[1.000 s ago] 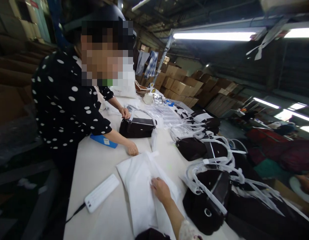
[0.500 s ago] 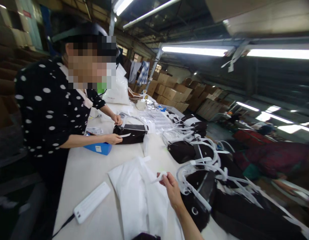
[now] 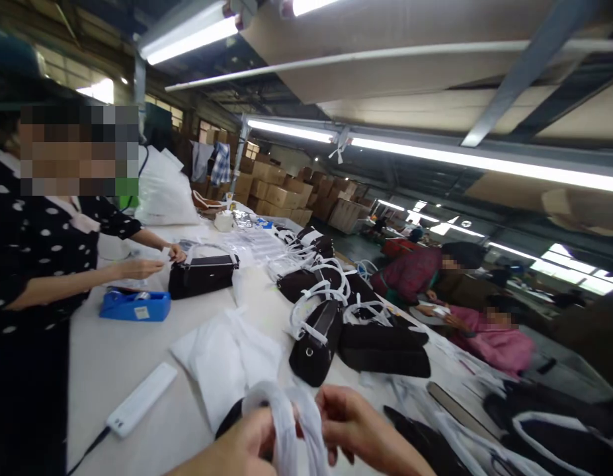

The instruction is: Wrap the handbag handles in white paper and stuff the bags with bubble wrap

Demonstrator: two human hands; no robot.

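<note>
At the bottom centre, two looped bag handles [image 3: 275, 404] wrapped in white material rise in front of me. My left hand [image 3: 249, 444] is closed around them from the left. On the right side, my right hand [image 3: 358, 423] has its fingers bent in against the nearer wrapped loop, thumb and fingertips pressed to it. Any small strip between those fingertips is hidden. Below the loops a dark bag [image 3: 227, 420] shows only a sliver past my left hand. White sheet material [image 3: 227, 360] lies crumpled just beyond it.
A co-worker [image 3: 53, 244] at left handles a black bag [image 3: 202, 274] beside a blue tape dispenser [image 3: 135, 306]. A white power strip [image 3: 142, 400] lies at front left. Several black bags with wrapped handles [image 3: 316, 344] line the right side. Two more people sit beyond.
My view has swung right. My right hand, holding a small white strip before, has come down to the wrapped handles. My left hand has come into view, gripping them.
</note>
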